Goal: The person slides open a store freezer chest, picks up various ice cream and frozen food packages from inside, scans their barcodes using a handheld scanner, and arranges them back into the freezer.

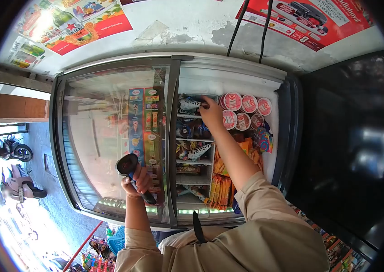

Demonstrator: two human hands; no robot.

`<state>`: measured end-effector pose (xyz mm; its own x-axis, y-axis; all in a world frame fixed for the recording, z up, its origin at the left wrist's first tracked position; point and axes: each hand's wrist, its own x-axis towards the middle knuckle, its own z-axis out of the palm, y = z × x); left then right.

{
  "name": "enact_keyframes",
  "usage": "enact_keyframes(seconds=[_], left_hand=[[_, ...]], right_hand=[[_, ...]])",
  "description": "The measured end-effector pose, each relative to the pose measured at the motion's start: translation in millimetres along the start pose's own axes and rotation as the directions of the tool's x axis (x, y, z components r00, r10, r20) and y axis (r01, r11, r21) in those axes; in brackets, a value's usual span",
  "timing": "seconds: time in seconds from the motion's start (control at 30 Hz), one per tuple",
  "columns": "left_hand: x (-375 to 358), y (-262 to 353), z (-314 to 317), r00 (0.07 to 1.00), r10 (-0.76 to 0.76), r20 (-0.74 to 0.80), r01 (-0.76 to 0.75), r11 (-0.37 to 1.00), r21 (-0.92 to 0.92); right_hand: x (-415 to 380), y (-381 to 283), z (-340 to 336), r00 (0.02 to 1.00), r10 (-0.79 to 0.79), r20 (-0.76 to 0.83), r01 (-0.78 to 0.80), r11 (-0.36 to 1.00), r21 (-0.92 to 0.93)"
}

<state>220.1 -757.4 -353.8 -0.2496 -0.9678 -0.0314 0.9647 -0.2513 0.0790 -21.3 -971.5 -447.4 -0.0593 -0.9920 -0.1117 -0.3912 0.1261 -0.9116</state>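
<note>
My left hand [138, 181] is wrapped around the grip of a dark handheld barcode scanner [127, 164], above the freezer's closed glass side. My right hand [212, 114] reaches into the freezer's uncovered side, its fingers pinched at the edge of a dark and white ice cream packet [189, 105] in the farthest compartment. Below that, a compartment holds dark blue ice cream packets [186, 130]. Several red and white ice cream cups [232, 100] stand just right of my right hand. Under my right forearm lie orange ice cream packets [221, 190].
The chest freezer [173, 140] has a sliding glass lid [96, 136] over its left half and a white divider rack [195, 161] inside. Black cables [237, 28] hang down the wall behind. A large black surface [346, 149] stands on the right. A blue basket [116, 241] sits at lower left.
</note>
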Motion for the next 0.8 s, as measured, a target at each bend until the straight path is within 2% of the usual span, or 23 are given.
enact_keyframes(seconds=[0.03,0.07,0.13,0.17,0.2,0.27,0.3,0.37,0.4,0.47,0.5,0.57,0.6,0.67,0.73,0.77,0.8], left_hand=[[1,0,-1,1.0,-0.002,0.002,0.002,1.0,-0.013],[0,1,-3,1.0,-0.005,-0.003,0.005,1.0,-0.014],[-2,2,-5,0.999,-0.043,-0.024,0.042,0.999,-0.026],[-2,2,-6,0.999,-0.043,-0.027,0.042,0.999,-0.028],[0,2,-5,0.998,-0.054,-0.038,0.053,0.998,-0.029],[-1,0,-5,0.996,-0.068,-0.052,0.066,0.997,-0.028],[-2,0,-7,0.995,-0.081,-0.054,0.079,0.996,-0.036],[-1,2,-7,0.993,-0.101,-0.056,0.099,0.994,-0.039],[-1,1,-6,0.991,-0.123,-0.045,0.122,0.992,-0.031],[-2,1,-5,0.988,-0.148,-0.038,0.147,0.989,-0.025],[-3,1,-4,0.987,-0.152,-0.047,0.151,0.988,-0.022],[1,1,-5,0.987,-0.154,-0.048,0.153,0.988,-0.019],[2,0,-5,0.987,-0.158,-0.042,0.156,0.987,-0.039],[0,-1,-3,0.987,-0.157,-0.047,0.154,0.986,-0.063],[1,0,-1,0.978,-0.197,-0.07,0.194,0.98,-0.04],[1,0,-3,0.974,-0.219,-0.066,0.217,0.976,-0.031],[0,0,-3,0.974,-0.218,-0.065,0.217,0.976,-0.027]], right_hand=[[-7,-13,-6,0.999,-0.045,0.017,0.047,0.978,-0.201],[-17,-26,-6,0.999,-0.039,0.018,0.042,0.979,-0.201],[-38,-31,3,0.925,-0.35,-0.152,0.228,0.827,-0.514],[-49,-28,6,0.966,-0.255,-0.047,0.212,0.882,-0.42],[-57,-19,14,0.966,-0.253,-0.046,0.211,0.883,-0.42],[-70,4,36,0.977,-0.096,0.19,0.166,0.9,-0.403],[-74,18,45,0.978,-0.096,0.185,0.164,0.902,-0.4],[-77,37,59,0.963,-0.119,0.243,0.237,0.802,-0.549],[-75,31,56,0.964,-0.117,0.239,0.233,0.804,-0.547],[-71,3,40,0.941,0.015,0.339,0.199,0.785,-0.587],[-71,-10,30,0.942,0.017,0.336,0.196,0.785,-0.588],[-67,-30,8,0.971,0.114,0.212,-0.022,0.92,-0.392],[-63,-37,-3,0.97,0.112,0.214,-0.02,0.919,-0.393],[-56,-42,-18,0.994,0.093,0.057,-0.081,0.978,-0.193],[-34,-28,-19,0.964,0.257,0.073,-0.259,0.966,0.019],[-22,-14,-17,0.947,0.288,0.144,-0.293,0.956,0.015],[-20,-13,-17,0.947,0.285,0.145,-0.291,0.956,0.019]])
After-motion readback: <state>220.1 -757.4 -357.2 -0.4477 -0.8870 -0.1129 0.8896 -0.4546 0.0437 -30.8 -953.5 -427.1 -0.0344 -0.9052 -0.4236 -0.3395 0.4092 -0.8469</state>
